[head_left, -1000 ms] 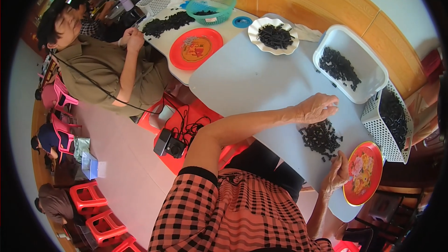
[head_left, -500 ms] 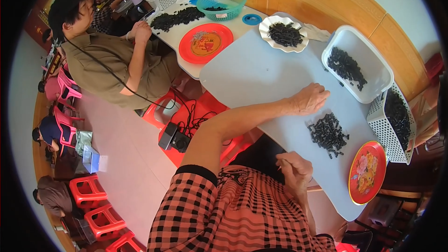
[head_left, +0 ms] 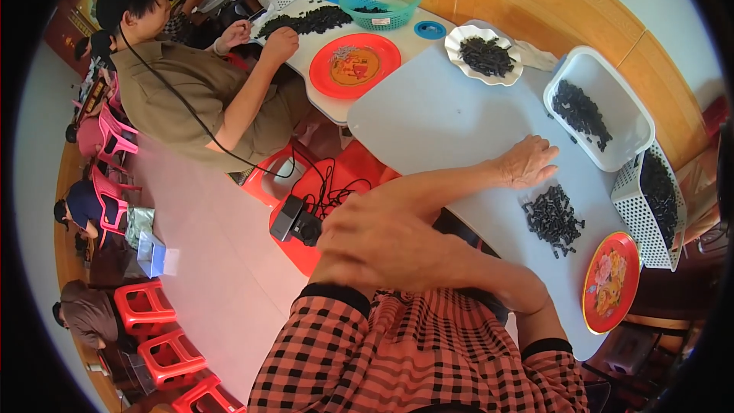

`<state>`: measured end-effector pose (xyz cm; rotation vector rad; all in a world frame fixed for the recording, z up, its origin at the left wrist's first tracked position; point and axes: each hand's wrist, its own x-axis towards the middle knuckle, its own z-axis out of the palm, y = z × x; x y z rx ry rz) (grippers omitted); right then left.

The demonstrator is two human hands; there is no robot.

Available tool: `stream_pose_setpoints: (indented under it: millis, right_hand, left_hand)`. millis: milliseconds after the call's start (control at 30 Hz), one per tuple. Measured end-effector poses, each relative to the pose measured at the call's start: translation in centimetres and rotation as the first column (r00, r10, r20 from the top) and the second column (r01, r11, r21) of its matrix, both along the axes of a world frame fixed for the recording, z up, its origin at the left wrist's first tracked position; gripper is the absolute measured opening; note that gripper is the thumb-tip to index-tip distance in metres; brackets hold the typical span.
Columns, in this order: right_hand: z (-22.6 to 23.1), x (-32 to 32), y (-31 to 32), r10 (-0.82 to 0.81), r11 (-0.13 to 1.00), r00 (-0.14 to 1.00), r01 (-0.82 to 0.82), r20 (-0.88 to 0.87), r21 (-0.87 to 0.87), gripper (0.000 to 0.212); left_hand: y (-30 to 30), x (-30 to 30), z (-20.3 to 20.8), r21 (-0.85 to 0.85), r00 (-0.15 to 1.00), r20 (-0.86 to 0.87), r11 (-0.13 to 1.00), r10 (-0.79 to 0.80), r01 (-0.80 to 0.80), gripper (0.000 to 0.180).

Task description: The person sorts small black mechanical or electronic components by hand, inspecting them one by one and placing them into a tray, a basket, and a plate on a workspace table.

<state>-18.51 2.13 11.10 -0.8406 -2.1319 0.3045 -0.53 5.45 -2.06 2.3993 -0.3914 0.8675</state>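
Observation:
My left hand rests on the grey-blue table, its fingers loosely bent and a little apart, with nothing visible in them. Just nearer than it lies a loose pile of small black tube-like pieces. Across my left forearm, close to the elbow, lies my right hand; motion smears its fingers, so their hold is unclear. A red floral tray sits on the table's right edge, beyond the pile.
Along the wall stand a white fluted dish, a white tub and a white perforated basket, all with black pieces. A co-worker sits left by a red plate and green basket. A camera with cables lies on a red stool.
My right hand has swung from my lap up and left onto my left forearm. My left hand's fingers have loosened. The co-worker's hands have moved apart. The whole view has shifted slightly.

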Motion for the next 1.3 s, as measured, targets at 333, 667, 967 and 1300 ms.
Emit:
stream_pose_setpoints:
  millis: [333, 667, 967, 1300]
  right_hand:
    - [6.6, -3.0, -3.4, 0.309, 0.948, 0.946, -0.315, -0.101, -0.05, 0.033]
    - [5.2, -0.7, -4.7, 0.125, 0.975, 0.992, -0.129, -0.032, -0.182, 0.033]
    - [6.2, -2.6, -4.1, 0.694, 0.697, 0.619, -0.705, -0.367, 0.131, 0.03]
    - [3.4, -3.9, -1.6, 0.533, 0.844, 0.751, -0.445, -0.39, 0.298, 0.022]
  left_hand:
    - [-0.1, -0.2, 1.0, 0.052, 0.997, -0.083, 0.999, -0.011, 0.015, 0.028]
    - [0.0, -0.4, 0.5, 0.011, 0.999, -0.036, 0.999, -0.041, 0.041, 0.028]
    - [-0.2, -0.1, 1.0, 0.032, 0.996, -0.07, 0.998, -0.059, 0.061, 0.029]
    - [-0.3, -0.2, 0.6, -0.031, 0.999, -0.047, 0.999, -0.011, 0.01, 0.029]
